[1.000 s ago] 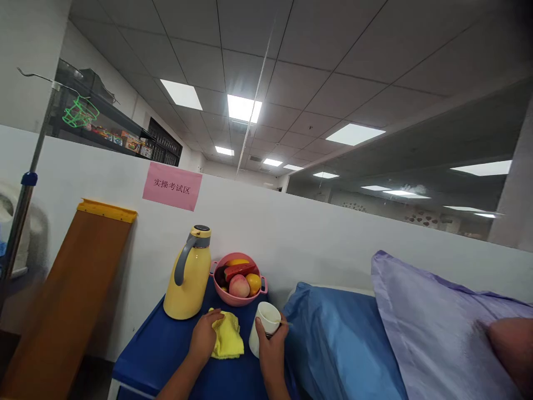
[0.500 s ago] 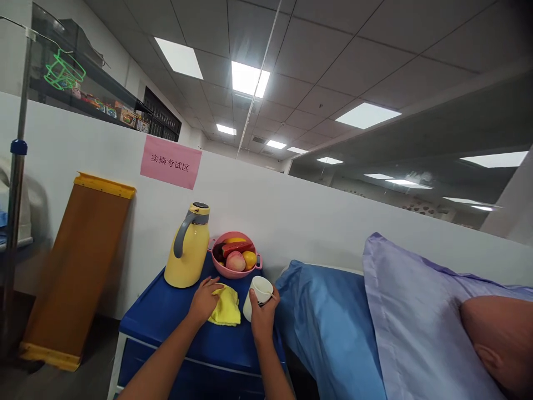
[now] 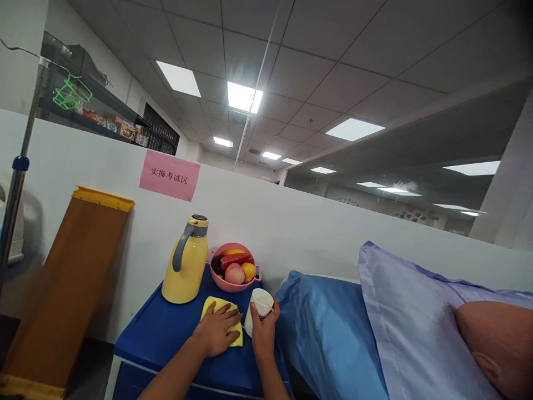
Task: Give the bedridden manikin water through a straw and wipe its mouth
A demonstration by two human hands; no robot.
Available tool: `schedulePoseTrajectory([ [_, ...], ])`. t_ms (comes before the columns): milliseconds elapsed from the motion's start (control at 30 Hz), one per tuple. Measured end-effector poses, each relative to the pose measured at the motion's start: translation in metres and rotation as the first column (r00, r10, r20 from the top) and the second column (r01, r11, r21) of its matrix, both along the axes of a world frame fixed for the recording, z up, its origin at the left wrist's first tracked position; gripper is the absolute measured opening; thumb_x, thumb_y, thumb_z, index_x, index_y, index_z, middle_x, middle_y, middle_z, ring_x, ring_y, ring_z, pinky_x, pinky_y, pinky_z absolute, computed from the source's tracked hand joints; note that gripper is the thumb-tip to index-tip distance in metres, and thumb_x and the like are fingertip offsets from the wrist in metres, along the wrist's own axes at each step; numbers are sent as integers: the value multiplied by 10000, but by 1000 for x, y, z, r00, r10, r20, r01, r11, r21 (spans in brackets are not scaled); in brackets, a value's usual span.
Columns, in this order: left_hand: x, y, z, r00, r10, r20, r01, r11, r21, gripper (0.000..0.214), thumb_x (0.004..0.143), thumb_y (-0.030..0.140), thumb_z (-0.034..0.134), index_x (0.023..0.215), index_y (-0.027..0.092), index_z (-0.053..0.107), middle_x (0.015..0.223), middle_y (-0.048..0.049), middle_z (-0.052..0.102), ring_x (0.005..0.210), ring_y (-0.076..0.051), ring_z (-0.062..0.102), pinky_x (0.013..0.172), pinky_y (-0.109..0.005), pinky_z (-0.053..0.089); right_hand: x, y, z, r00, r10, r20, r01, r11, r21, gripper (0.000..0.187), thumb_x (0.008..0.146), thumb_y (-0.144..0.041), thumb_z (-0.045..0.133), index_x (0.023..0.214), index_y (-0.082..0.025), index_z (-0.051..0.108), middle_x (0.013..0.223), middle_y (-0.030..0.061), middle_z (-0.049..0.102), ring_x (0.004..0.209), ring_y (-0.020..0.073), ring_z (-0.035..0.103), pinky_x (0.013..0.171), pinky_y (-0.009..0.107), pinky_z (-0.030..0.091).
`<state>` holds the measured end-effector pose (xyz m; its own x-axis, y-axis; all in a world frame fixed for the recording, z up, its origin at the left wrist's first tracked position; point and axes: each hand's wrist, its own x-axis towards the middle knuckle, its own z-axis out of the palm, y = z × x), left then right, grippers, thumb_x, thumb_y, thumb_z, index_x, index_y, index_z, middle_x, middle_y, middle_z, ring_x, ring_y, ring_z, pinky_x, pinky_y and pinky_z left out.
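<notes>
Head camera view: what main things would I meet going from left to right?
Metal pole, brown board, yellow jug, yellow cloth under the left hand, white cup in the right hand, blue bedding, lavender pillow.

Bedside surroundings along a white partition [image 3: 300, 233].
A yellow jug [image 3: 185, 275] stands left of a pink bowl [image 3: 228, 285] of fruit [image 3: 235, 273]; above, a pink sign [image 3: 169, 175] is fixed to the partition. At left, a brown board [image 3: 77, 283] leans near a metal pole [image 3: 31, 128]. At right, a lilac pillow [image 3: 400, 316], beside a blue pillow [image 3: 328, 328], bears a head [image 3: 502, 339]. Lit panels [image 3: 355, 129] dot the ceiling [image 3: 316, 72].
</notes>
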<state>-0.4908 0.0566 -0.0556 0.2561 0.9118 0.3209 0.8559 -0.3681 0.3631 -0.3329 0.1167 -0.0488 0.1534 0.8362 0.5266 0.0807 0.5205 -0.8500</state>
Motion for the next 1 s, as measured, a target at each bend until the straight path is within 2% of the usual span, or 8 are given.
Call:
schedulePoseTrajectory([
  [267, 4, -3, 2, 996, 45, -76, -46, 999, -17, 484, 934, 497, 347, 1413, 429, 356, 1517, 2, 374, 1423, -344, 242, 1080, -720, 20, -2, 1, -1, 1000, 17, -13, -17, 1000, 4, 728, 797, -532, 613, 1343, -171, 294, 1255, 148, 496, 1096, 255, 538, 974, 394, 419],
  [533, 5, -1, 2, 992, 63, -109, -67, 997, -31, 477, 941, 495, 327, 1411, 422, 367, 1517, -1, 376, 1423, -345, 236, 1075, -734, 9, -1, 1, -2, 1000, 20, -2, -20, 1000, 16, 718, 825, -525, 583, 1358, -164, 265, 1230, 150, 513, 1072, 247, 556, 953, 383, 441],
  [667, 3, 1, -1, 988, 68, -139, -75, 996, -48, 485, 957, 516, 230, 1425, 436, 328, 1541, 25, 326, 1437, -328, 205, 1074, -739, 1, 0, 5, -7, 999, -1, 36, 1, 1000, 9, 751, 801, -550, 596, 1352, -167, 258, 1260, 170, 480, 1109, 274, 535, 964, 412, 434],
  [800, 3, 2, -4, 987, 64, -149, -72, 996, -44, 489, 956, 525, 215, 1427, 442, 316, 1543, 36, 319, 1439, -325, 200, 1072, -744, 17, 1, 9, -12, 996, -28, 83, 27, 1000, 14, 800, 772, -564, 609, 1345, -150, 233, 1296, 211, 442, 1157, 311, 499, 993, 457, 406],
  [1000, 1, -1, -1, 989, 33, -145, -38, 999, -34, 498, 957, 526, 222, 1426, 409, 343, 1532, 14, 345, 1428, -330, 230, 1081, -726, 59, 11, 10, -25, 985, -22, 172, 21, 1000, 8, 709, 738, -505, 642, 1260, -124, 350, 1271, 232, 489, 1152, 340, 512, 980, 468, 418],
])
